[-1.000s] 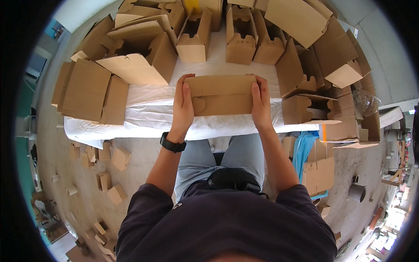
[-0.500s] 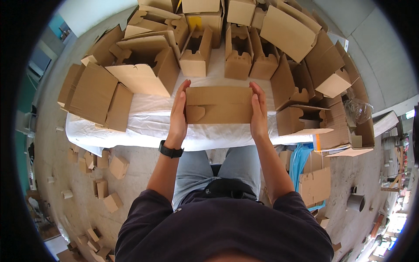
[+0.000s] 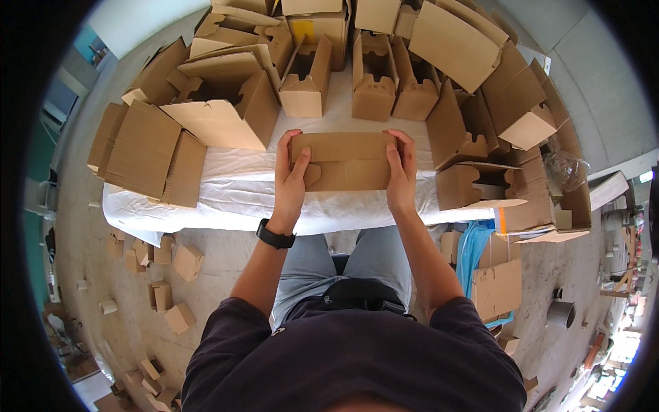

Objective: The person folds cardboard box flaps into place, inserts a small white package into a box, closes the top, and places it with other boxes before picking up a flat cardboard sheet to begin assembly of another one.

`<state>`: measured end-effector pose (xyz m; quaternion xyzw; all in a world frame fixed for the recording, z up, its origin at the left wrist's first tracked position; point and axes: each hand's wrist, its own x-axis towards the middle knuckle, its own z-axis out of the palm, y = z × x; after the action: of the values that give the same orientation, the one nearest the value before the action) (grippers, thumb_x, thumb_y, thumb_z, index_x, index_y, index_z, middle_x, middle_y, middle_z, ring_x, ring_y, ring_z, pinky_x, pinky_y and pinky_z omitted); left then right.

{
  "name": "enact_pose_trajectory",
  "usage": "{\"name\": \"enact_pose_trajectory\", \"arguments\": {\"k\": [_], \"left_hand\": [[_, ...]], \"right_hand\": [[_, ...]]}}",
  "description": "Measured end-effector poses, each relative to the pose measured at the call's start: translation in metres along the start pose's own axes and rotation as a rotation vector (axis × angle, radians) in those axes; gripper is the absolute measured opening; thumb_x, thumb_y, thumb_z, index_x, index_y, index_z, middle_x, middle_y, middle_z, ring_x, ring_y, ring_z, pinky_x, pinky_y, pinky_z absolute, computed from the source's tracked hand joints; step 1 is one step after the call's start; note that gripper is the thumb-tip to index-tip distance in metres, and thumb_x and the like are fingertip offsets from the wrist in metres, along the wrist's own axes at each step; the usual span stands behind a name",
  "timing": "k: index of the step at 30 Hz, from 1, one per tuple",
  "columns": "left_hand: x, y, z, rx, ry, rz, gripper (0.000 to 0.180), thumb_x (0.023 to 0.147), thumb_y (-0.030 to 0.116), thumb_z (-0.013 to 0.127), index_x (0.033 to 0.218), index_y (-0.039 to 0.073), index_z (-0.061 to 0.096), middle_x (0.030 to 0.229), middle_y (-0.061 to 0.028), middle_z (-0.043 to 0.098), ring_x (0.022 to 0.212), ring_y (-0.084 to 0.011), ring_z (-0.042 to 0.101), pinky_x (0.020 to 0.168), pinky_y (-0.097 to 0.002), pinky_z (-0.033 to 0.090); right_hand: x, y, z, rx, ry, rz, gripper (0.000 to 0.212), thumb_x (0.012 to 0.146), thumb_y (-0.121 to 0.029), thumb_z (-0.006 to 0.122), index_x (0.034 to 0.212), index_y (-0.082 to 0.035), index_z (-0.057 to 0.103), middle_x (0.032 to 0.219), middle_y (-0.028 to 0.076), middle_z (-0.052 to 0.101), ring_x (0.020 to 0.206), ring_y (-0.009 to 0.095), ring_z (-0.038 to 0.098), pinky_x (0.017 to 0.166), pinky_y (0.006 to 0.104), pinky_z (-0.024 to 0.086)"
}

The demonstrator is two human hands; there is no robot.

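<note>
A closed brown cardboard box [image 3: 349, 161], long and narrow, is between my hands over the near part of the white-covered table. My left hand [image 3: 292, 172] grips its left end, the thumb lying on the top face and the fingers wrapped round the far side. At the right end my right hand [image 3: 401, 168] holds on in the same way, thumb on top. A rounded tab shows on the box's face beside my left thumb. Whether the box's underside touches the cloth is hidden. A black watch [image 3: 275, 235] is on my left wrist.
Open cardboard boxes ring the white cloth [image 3: 240, 182]: a wide one [image 3: 226, 103] at left, narrow ones [image 3: 305, 79] at the back, more [image 3: 473, 185] at right. Clear plastic wrap [image 3: 566, 172] lies far right. Small boxes [image 3: 180, 318] are scattered on the floor; blue plastic [image 3: 471, 257] hangs below the table.
My palms were flat against the box's two ends; now my thumbs rest on its top and my fingers curl round it. The box has shifted slightly left and is a little tilted.
</note>
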<state>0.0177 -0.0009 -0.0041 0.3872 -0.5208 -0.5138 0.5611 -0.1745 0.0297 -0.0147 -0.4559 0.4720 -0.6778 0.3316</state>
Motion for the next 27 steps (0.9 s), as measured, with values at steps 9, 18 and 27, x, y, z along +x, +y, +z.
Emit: {"name": "enact_pose_trajectory", "arguments": {"k": [9, 18, 27], "left_hand": [[0.003, 0.004, -0.002, 0.005, -0.031, -0.022, 0.042, 0.097, 0.018, 0.052, 0.137, 0.008, 0.041, 0.137, -0.0068, 0.043, 0.130, -0.0178, 0.036, 0.110, -0.0286, 0.024], [0.006, -0.003, -0.011, 0.017, -0.097, -0.021, 0.049, 0.102, 0.022, 0.041, 0.148, 0.008, 0.028, 0.150, -0.0104, 0.032, 0.138, -0.0201, 0.029, 0.112, -0.0303, 0.023], [0.015, -0.016, -0.010, 0.088, -0.076, 0.072, 0.037, 0.103, 0.016, 0.036, 0.138, 0.004, 0.037, 0.138, -0.0118, 0.041, 0.126, -0.0207, 0.041, 0.106, -0.0298, 0.032]], "right_hand": [[0.004, -0.009, -0.004, -0.092, -0.024, 0.063, 0.030, 0.098, -0.009, 0.048, 0.128, -0.005, 0.047, 0.131, 0.009, 0.049, 0.130, 0.021, 0.039, 0.110, 0.0323, 0.025], [-0.009, -0.055, 0.039, -1.237, -0.399, -0.591, 0.055, 0.094, -0.032, 0.052, 0.142, -0.007, 0.041, 0.148, 0.009, 0.038, 0.139, 0.025, 0.034, 0.115, 0.0490, 0.018], [-0.011, -0.040, 0.056, -1.228, -0.501, -0.568, 0.057, 0.092, -0.035, 0.053, 0.139, -0.003, 0.044, 0.145, 0.010, 0.043, 0.136, 0.022, 0.037, 0.113, 0.0487, 0.022]]}}
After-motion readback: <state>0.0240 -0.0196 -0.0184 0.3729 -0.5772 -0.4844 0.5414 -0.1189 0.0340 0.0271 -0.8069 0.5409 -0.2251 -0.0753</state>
